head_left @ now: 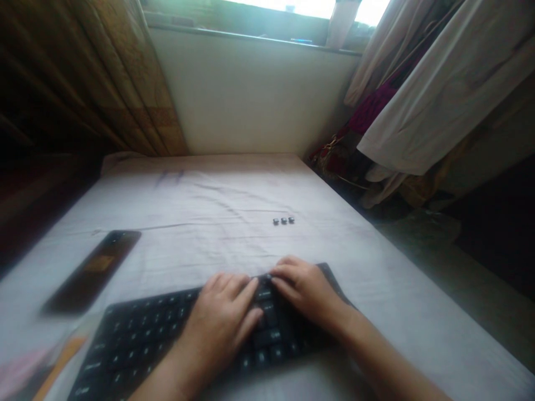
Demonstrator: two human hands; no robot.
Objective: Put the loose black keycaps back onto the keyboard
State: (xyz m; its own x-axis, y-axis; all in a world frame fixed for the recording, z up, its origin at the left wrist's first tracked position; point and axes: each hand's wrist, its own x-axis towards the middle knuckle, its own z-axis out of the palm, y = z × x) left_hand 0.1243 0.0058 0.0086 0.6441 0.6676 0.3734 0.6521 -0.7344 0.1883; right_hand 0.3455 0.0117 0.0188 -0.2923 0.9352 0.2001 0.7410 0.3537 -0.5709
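Head view: two bare hands on a black keyboard.
The left hand lies across the middle of the long black plastic keyboard, its fingers slightly bent and close together, the thumb held apart; the right hand reaches in at the keyboard's far edge, thumb and index fingertip near each other — whether they pinch anything I cannot tell. The keyboard rests at a slant on the near part of a surface covered in pale, creased cloth. Beyond it sit three small dark keycap-like pieces in a short row — near one another, well apart from the hands. Left of the keyboard lies a dark, glossy rectangular phone, and nearer the camera a blurred orange strip-like object.
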